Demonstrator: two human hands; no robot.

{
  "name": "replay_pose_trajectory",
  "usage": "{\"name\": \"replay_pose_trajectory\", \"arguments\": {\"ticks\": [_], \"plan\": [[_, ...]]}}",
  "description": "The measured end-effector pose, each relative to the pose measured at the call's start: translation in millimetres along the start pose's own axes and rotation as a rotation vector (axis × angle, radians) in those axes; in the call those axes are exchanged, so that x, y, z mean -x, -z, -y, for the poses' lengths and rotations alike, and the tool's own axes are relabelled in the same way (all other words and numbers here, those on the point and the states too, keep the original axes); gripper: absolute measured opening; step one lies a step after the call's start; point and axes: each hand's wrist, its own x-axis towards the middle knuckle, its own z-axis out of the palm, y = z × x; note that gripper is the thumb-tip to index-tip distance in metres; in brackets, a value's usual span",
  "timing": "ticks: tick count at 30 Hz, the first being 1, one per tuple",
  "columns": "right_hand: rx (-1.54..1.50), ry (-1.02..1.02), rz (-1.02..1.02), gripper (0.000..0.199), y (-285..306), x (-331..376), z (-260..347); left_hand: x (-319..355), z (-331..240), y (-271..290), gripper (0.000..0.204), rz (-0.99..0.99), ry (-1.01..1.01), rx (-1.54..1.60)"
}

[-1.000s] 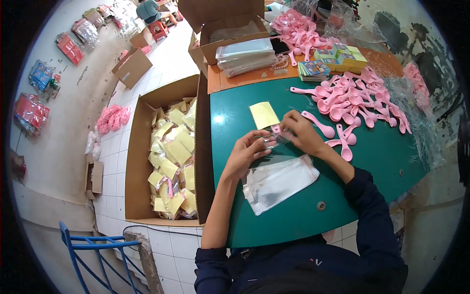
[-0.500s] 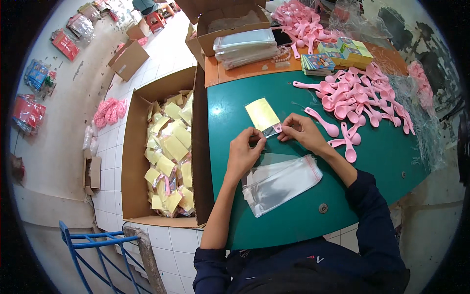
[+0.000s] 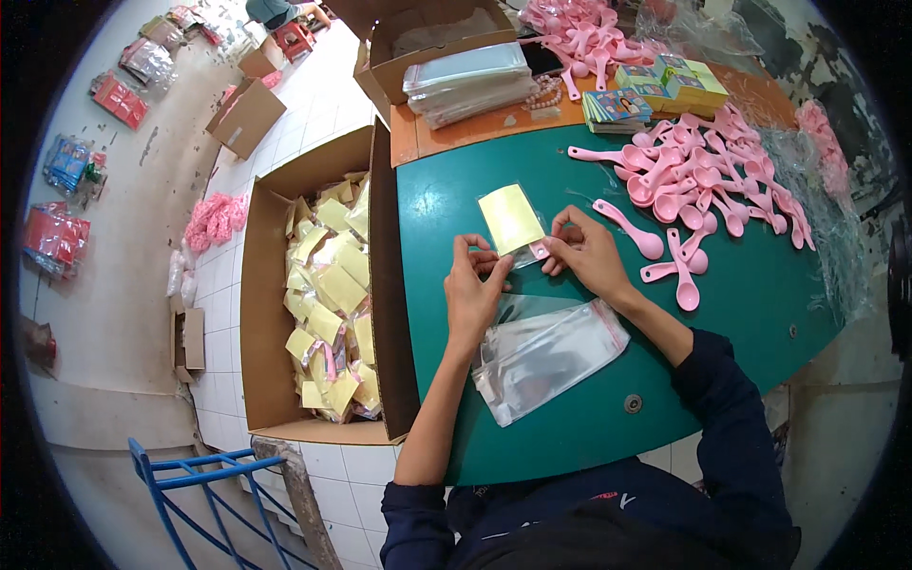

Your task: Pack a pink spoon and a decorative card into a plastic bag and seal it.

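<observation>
A small clear plastic bag [image 3: 524, 258] with a pale yellow card [image 3: 511, 217] inside lies at the middle of the green table, its open-looking end toward me. The pink end of a spoon handle [image 3: 539, 250] shows at the card's lower right corner; the rest of it is hidden. My left hand [image 3: 478, 290] pinches the bag's near left edge between thumb and fingers. At the near right corner, beside the pink end, my right hand [image 3: 587, 255] is closed on the bag. Below both hands lies a stack of clear empty bags [image 3: 551, 356].
Pink measuring spoons [image 3: 684, 180] are heaped at the right, a few lying loose near my right hand. Small card stacks [image 3: 617, 109] and bundled clear bags [image 3: 465, 81] stand at the back. Left of the table is a large cardboard box [image 3: 313, 429] of filled packets. A blue metal frame [image 3: 199, 475] stands lower left.
My left hand's fingers have shifted slightly left and spread a little along the bag's edge. The bag and card stay nearly in place; the whole view has shifted slightly.
</observation>
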Motion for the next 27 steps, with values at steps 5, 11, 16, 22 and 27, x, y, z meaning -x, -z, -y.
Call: {"name": "replay_pose_trajectory", "arguments": {"ticks": [5, 11, 16, 22, 27], "plan": [[0.062, 0.022, -0.029, 0.019, -0.6, 1.9, -2.6, 2.5, -3.8, -3.9, 0.018, 0.029, -0.025, -0.034], [0.507, 0.261, -0.098, 0.024, 18.1, -10.1, 8.0, -12.5, -0.1, 7.6, 0.028, -0.105, -0.27, -0.364], [1.361, 0.446, -0.259, 0.022, 63.3, -7.7, 16.1, 16.4, -27.0, 1.9, 0.029, -0.122, -0.737, -0.983], [1.369, 0.241, -0.15, 0.021, 65.4, -11.2, 28.3, 43.7, -23.6, -22.1, 0.022, 0.579, -0.457, -0.608], [0.982, 0.434, -0.197, 0.016, 63.5, 3.1, 82.7, 35.6, -24.0, -18.4, 0.017, 0.595, -0.341, -0.36]]}}
